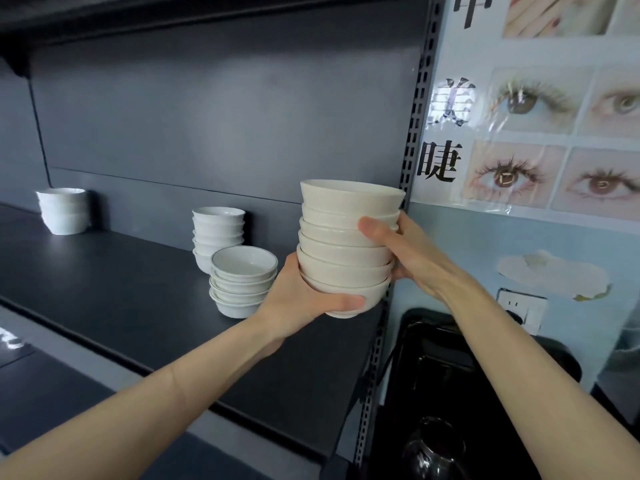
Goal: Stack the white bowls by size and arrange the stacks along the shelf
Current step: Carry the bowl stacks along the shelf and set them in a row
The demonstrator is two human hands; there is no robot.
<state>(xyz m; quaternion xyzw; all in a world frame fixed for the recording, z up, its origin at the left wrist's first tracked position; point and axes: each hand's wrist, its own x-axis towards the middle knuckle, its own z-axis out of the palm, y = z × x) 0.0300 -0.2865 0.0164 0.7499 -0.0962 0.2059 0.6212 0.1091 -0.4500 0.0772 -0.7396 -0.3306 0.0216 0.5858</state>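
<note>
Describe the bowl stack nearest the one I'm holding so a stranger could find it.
On the dark shelf, look left of the held stack. The short stack stands in front of a taller stack; only its wide, shallow bowls carry a thin dark rim line.

Your two arms, bare as far up as they show, your left hand (301, 296) left of the bowl stack (341, 252), your right hand (405, 251) right of it, both hands bare, slim forearms, long slender fingers, wrists uncovered
</note>
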